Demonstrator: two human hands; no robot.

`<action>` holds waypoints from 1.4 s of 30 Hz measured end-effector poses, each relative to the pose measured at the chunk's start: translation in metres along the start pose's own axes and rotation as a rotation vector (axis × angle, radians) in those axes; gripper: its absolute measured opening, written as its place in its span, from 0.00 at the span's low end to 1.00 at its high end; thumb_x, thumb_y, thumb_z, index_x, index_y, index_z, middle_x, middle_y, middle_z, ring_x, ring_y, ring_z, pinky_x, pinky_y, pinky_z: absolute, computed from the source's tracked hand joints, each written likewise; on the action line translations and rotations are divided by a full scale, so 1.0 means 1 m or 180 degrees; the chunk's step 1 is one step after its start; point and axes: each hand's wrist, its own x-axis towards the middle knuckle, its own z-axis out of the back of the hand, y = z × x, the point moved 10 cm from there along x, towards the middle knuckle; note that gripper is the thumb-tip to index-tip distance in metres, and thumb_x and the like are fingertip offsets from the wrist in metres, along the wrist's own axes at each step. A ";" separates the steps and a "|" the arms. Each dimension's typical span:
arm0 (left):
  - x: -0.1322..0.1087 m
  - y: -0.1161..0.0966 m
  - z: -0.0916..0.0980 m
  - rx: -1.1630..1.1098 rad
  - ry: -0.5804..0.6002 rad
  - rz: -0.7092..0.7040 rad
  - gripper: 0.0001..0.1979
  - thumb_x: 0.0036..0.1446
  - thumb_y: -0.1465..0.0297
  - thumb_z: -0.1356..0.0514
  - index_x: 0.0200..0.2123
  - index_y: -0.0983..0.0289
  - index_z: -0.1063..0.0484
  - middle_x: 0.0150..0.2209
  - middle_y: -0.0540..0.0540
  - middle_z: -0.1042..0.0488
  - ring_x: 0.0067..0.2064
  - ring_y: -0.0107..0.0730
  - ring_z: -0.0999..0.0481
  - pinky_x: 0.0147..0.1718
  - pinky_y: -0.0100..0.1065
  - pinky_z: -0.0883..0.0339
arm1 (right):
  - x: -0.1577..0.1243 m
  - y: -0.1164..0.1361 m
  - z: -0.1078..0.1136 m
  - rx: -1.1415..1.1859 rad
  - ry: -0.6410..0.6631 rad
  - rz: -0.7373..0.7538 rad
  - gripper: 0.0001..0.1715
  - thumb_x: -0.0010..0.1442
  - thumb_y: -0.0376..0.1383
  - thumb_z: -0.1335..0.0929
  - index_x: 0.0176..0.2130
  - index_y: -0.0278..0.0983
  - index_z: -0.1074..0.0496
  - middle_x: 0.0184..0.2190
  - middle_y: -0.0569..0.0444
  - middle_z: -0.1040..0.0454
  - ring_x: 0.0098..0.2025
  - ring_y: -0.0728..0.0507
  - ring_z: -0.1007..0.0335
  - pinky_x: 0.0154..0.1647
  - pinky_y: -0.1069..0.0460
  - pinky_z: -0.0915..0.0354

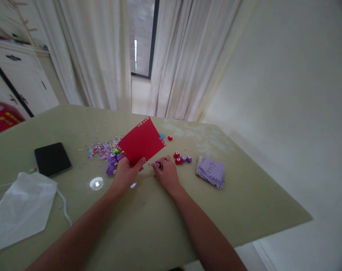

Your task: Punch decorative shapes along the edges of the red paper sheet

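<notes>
My left hand (127, 172) pinches the near corner of a sheet of red paper (142, 139), tilted above the table, with small shapes punched along its edges. My right hand (167, 173) is closed around a small purple craft punch (158, 165) at the tabletop, its fingers hiding much of it. Just right of that hand sit red craft punches (178, 161) and purple craft punches (189, 159). More purple punches (111, 164) lie partly hidden behind my left hand. Colourful paper confetti (103, 149) spreads left of the red sheet.
Farther right lies a stack of punched lilac paper (212, 169). A dark phone or tablet (52, 159) and a white drawstring bag (24, 207) are at the left. Another red punch (170, 138) stands farther back. Curtains (97, 56) hang behind the greenish table (244, 203).
</notes>
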 end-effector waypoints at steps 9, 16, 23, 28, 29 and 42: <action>-0.005 -0.006 -0.009 -0.0044 0.0079 -0.0121 0.18 0.46 0.53 0.31 0.28 0.62 0.24 0.22 0.52 0.25 0.23 0.33 0.29 0.21 0.30 0.39 | 0.005 -0.012 0.011 -0.1039 -0.0211 -0.0119 0.21 0.70 0.28 0.35 0.55 0.35 0.18 0.58 0.37 0.22 0.60 0.32 0.30 0.66 0.41 0.38; -0.001 -0.005 0.000 -0.0186 -0.0137 -0.0058 0.21 0.50 0.48 0.33 0.26 0.60 0.26 0.20 0.52 0.27 0.22 0.35 0.27 0.22 0.31 0.37 | 0.004 -0.024 0.028 -0.1464 -0.0479 -0.0226 0.30 0.70 0.26 0.39 0.65 0.37 0.24 0.61 0.35 0.23 0.59 0.29 0.32 0.58 0.38 0.40; 0.006 0.000 0.037 -0.0379 -0.0879 -0.0147 0.20 0.60 0.51 0.38 0.28 0.61 0.26 0.23 0.53 0.23 0.24 0.34 0.24 0.25 0.31 0.32 | -0.002 0.006 0.015 -0.1273 -0.0472 0.0099 0.25 0.72 0.31 0.35 0.64 0.39 0.26 0.64 0.39 0.25 0.65 0.31 0.35 0.63 0.38 0.44; 0.004 0.007 0.061 -0.0771 -0.1403 0.0008 0.21 0.66 0.52 0.41 0.27 0.60 0.28 0.21 0.51 0.25 0.21 0.31 0.28 0.22 0.30 0.33 | 0.019 0.057 -0.028 -0.1067 0.0126 0.0652 0.22 0.74 0.34 0.34 0.64 0.42 0.27 0.63 0.43 0.23 0.63 0.34 0.31 0.61 0.42 0.40; 0.004 0.007 0.062 -0.0865 -0.1453 0.0022 0.20 0.66 0.52 0.41 0.27 0.59 0.29 0.21 0.50 0.26 0.21 0.31 0.29 0.22 0.30 0.34 | 0.028 0.064 -0.035 -0.1054 0.0188 0.0694 0.23 0.74 0.35 0.33 0.65 0.43 0.27 0.64 0.43 0.24 0.63 0.34 0.31 0.61 0.42 0.39; 0.001 0.008 0.042 -0.1220 -0.1218 -0.0057 0.21 0.62 0.48 0.38 0.31 0.60 0.28 0.21 0.48 0.26 0.22 0.31 0.28 0.23 0.31 0.35 | 0.010 0.019 -0.024 0.1447 0.0339 -0.0238 0.15 0.64 0.46 0.25 0.42 0.38 0.20 0.28 0.57 0.25 0.30 0.45 0.33 0.34 0.51 0.38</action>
